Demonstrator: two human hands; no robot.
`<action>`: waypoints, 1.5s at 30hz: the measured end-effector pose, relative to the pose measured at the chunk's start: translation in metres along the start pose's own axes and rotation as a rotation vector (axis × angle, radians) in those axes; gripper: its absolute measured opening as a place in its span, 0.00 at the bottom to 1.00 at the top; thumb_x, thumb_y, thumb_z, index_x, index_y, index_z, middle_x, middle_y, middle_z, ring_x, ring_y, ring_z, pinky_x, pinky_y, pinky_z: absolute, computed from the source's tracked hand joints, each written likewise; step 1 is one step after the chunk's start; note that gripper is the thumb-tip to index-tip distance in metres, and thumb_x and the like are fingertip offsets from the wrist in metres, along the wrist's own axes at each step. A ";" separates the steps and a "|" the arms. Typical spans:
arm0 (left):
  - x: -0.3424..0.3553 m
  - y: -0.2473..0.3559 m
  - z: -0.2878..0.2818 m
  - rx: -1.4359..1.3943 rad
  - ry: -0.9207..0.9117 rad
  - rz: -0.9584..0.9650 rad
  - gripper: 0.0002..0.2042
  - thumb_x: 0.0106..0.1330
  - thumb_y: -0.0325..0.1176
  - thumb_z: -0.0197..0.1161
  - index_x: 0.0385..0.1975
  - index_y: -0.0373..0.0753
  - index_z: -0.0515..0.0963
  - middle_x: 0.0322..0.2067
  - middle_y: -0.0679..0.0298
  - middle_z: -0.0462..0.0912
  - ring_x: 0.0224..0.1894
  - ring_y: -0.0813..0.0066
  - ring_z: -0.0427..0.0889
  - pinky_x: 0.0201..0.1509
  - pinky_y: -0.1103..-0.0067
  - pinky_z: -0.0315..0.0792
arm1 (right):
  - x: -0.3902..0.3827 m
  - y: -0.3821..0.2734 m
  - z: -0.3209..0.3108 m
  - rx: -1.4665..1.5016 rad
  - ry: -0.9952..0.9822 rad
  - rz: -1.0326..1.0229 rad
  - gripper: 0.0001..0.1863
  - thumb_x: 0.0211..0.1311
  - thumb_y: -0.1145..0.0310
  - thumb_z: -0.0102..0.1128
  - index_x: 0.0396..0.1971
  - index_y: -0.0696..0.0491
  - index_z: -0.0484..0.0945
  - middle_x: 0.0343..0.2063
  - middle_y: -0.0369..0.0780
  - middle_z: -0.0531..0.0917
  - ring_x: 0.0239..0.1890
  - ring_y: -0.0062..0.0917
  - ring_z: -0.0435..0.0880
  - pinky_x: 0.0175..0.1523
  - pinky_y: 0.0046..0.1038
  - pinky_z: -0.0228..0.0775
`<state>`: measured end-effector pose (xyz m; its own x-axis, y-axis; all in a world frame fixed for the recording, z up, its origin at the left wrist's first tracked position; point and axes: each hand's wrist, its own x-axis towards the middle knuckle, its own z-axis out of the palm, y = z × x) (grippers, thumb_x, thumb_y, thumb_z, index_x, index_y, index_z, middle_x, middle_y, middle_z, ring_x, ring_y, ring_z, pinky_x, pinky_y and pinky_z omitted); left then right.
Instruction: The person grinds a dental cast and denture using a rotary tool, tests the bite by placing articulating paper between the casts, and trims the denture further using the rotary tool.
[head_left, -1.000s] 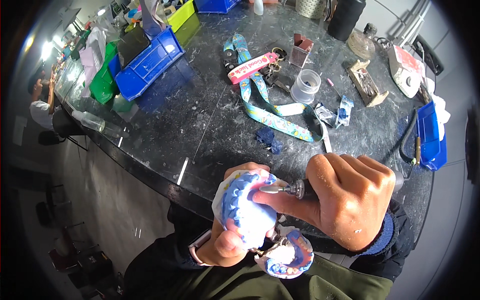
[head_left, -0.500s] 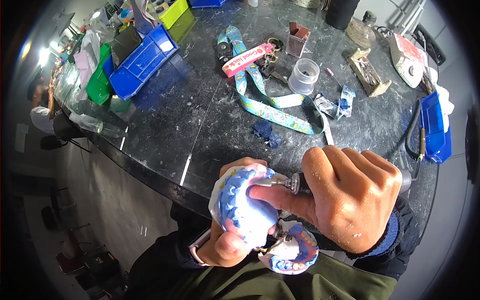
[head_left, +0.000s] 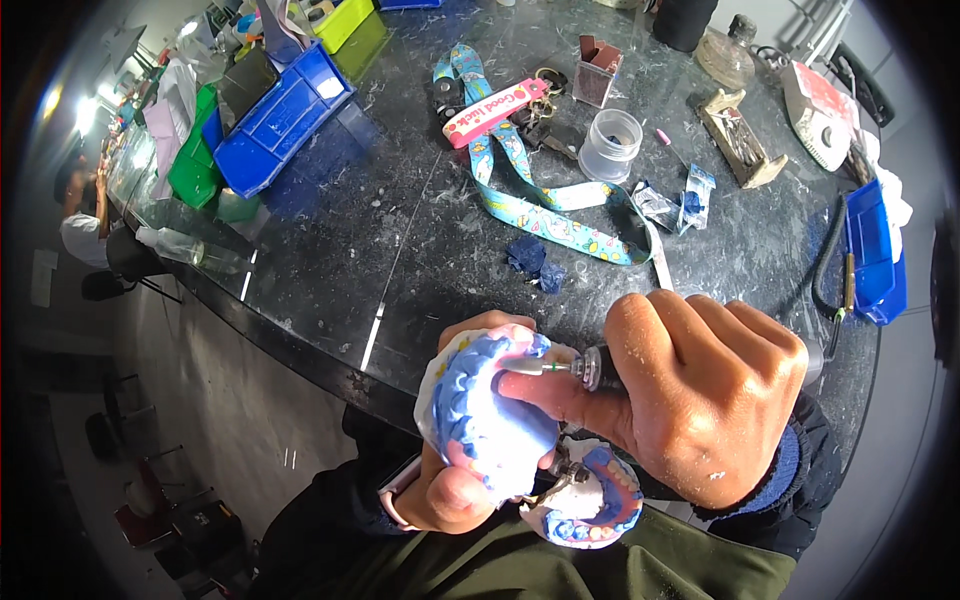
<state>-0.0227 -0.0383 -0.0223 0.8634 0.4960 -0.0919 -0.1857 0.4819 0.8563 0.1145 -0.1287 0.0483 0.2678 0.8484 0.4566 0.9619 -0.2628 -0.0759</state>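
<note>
My left hand [head_left: 455,497] is closed around a white plaster dental model [head_left: 512,440] with blue and pink wax along its tooth arch. From this model hangs its other half [head_left: 590,505], with teeth set in pink and blue, joined by a metal hinge [head_left: 568,470]. In my right hand [head_left: 705,400] is a rotary handpiece [head_left: 598,368], gripped in curled fingers. Its pale, tapered bur [head_left: 522,367] lies at the inner side of the blue arch, by the top end. My right thumb is stretched out against the model. The left fingers behind it are mostly hidden.
Beyond my hands lie blue wax scraps [head_left: 535,264], a patterned lanyard [head_left: 560,228] with keys, a clear cup [head_left: 610,146] and a wooden holder [head_left: 740,138]. Blue bins stand left [head_left: 285,125] and right [head_left: 875,255]. The table's edge [head_left: 300,345] curves along the left.
The view has shifted very slightly. Both hands keep nearly the same pose, with the bur at the same spot; the hanging half of the model has swung a little to the right.
</note>
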 end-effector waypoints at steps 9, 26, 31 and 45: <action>0.001 -0.001 -0.001 0.004 -0.008 -0.010 0.53 0.40 0.70 0.65 0.59 0.35 0.54 0.50 0.53 0.72 0.28 0.77 0.79 0.28 0.84 0.75 | 0.000 -0.003 0.003 0.006 0.010 0.023 0.30 0.36 0.44 0.71 0.13 0.51 0.61 0.09 0.33 0.63 0.09 0.23 0.67 0.15 0.24 0.56; -0.002 0.000 0.001 -0.015 -0.002 -0.023 0.53 0.39 0.69 0.65 0.59 0.35 0.54 0.50 0.53 0.71 0.31 0.75 0.79 0.31 0.82 0.75 | 0.000 -0.004 0.005 0.009 -0.002 0.027 0.29 0.36 0.45 0.71 0.13 0.51 0.62 0.09 0.33 0.64 0.09 0.23 0.68 0.15 0.24 0.57; -0.002 -0.001 0.001 -0.020 -0.001 -0.024 0.53 0.39 0.69 0.66 0.59 0.35 0.54 0.50 0.53 0.71 0.32 0.74 0.78 0.31 0.81 0.75 | 0.000 -0.004 0.007 0.023 0.032 0.035 0.29 0.37 0.45 0.72 0.13 0.51 0.62 0.09 0.33 0.63 0.09 0.23 0.67 0.15 0.24 0.57; -0.002 -0.002 0.002 -0.032 0.009 -0.022 0.53 0.39 0.68 0.66 0.59 0.35 0.54 0.50 0.53 0.71 0.34 0.73 0.78 0.34 0.80 0.76 | 0.000 -0.004 0.007 0.026 0.032 0.040 0.29 0.37 0.45 0.72 0.13 0.51 0.62 0.08 0.33 0.63 0.09 0.23 0.67 0.15 0.25 0.57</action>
<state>-0.0232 -0.0412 -0.0228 0.8633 0.4912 -0.1155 -0.1816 0.5160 0.8371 0.1114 -0.1245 0.0421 0.3046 0.8223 0.4806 0.9516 -0.2838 -0.1177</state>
